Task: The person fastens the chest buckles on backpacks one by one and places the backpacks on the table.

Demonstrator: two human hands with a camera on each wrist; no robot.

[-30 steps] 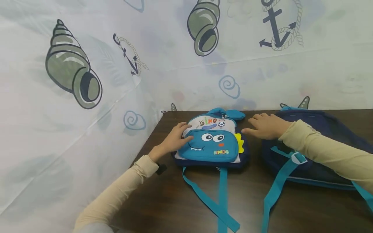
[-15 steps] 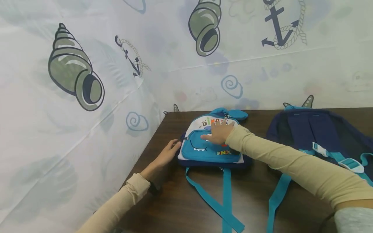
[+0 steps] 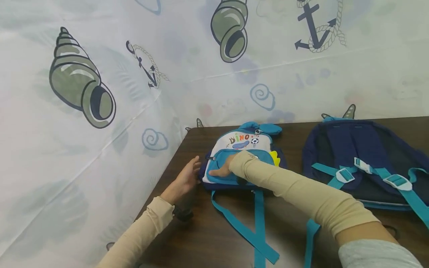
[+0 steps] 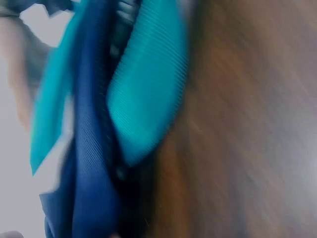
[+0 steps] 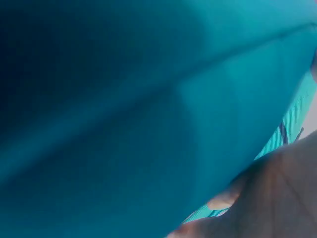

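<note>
A small blue and white dinosaur backpack (image 3: 249,139) lies on the table, its teal front pocket (image 3: 263,154) facing up. My right hand (image 3: 225,168) is at this pocket, thumb stretched out to the left over the teal front. Its other fingers are hidden, so I cannot tell how they lie. In the right wrist view teal fabric (image 5: 237,109) fills most of the picture, and part of the hand (image 5: 277,193) shows at lower right. My left hand (image 3: 185,178) is beside the bag's left edge, fingers loosely extended and holding nothing visible. A zipper pull (image 3: 211,158) lies by the pocket's left corner.
A larger navy backpack (image 3: 342,139) lies strap side up on the right, with white buckles (image 3: 397,182) and teal straps. Teal straps (image 3: 259,219) trail from the small bag across the dark wooden table (image 3: 187,238). A printed cloth (image 3: 187,48) hangs behind and left.
My right hand has come from beside the navy backpack, across the small bag, down to its front pocket. The left hand, at the zipper pull half a second ago, has drawn back from it.
</note>
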